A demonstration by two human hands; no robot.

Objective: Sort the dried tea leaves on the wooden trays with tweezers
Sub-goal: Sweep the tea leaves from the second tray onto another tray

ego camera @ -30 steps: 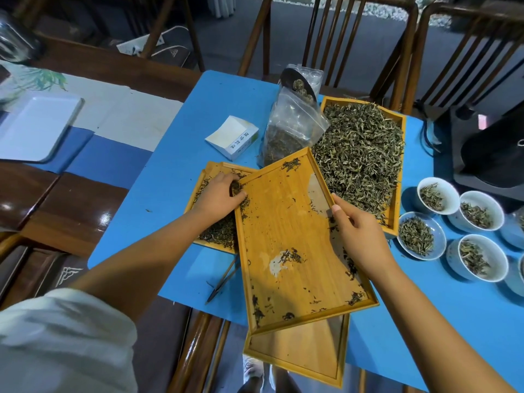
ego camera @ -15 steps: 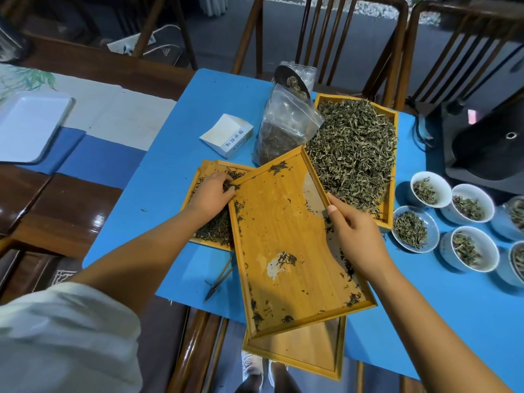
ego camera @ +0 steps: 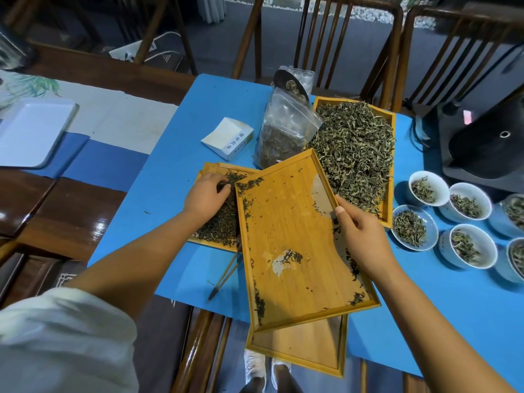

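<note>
A blue mat [ego camera: 467,321] covers the bench, with wooden chairs [ego camera: 320,38] on the far side. At the left, the left hand [ego camera: 205,195] rests on dark tea leaves [ego camera: 224,222] in the left tray [ego camera: 211,168], fingers curled into the pile, probably gathering what has been tipped in. The tweezers [ego camera: 225,275] lie unused on the mat just near of that tray. The middle tray [ego camera: 295,239], nearly bare, sits tilted over the left one, apparently for pouring; the right hand [ego camera: 361,236] keeps its grip on the right rim. Farther right are a heaped tray [ego camera: 390,165] and small bowls [ego camera: 412,226] of leaves.
</note>
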